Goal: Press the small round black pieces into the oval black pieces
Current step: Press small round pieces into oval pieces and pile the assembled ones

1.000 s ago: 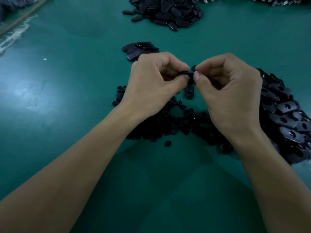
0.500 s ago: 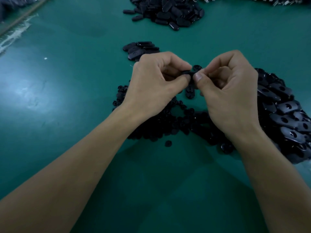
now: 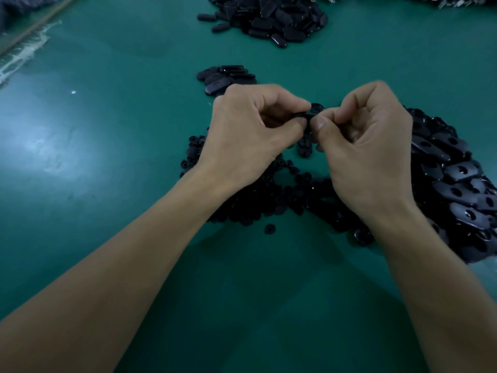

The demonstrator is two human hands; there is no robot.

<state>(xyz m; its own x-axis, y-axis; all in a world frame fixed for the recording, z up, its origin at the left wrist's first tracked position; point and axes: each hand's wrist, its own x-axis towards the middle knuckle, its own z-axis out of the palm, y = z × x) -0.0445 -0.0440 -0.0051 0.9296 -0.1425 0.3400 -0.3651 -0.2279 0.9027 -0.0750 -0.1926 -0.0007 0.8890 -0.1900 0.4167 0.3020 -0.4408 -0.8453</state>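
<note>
While the left hand (image 3: 250,130) pinches one oval black piece (image 3: 301,114) between thumb and forefinger, the right hand (image 3: 368,146) closes its thumb and forefinger on a small round black piece (image 3: 316,107) sitting at the free end of that oval. Both hands are curled tight and meet above the middle of the green table mat (image 3: 107,162). How deep the round piece sits I cannot tell; the fingertips hide the joint.

The likely fault from here is a crooked press. If the round piece is tilted to the hole, it may jam half-seated or spring out and vanish among the loose parts below. The parts look like hard, smooth moulded plastic, slightly glossy, so they would slip under a sideways squeeze.

Under the wrists lies a heap of round pieces (image 3: 242,208), small, knobbly and matt, with one stray round piece (image 3: 269,229) just outside it toward the near edge. At the right edge sits a pile of oval pieces (image 3: 457,179), flat, with rounded ends and a hole in each. Beyond the left hand is a small cluster of ovals (image 3: 226,76), and near the far edge a larger mound of ovals (image 3: 269,20).
</note>
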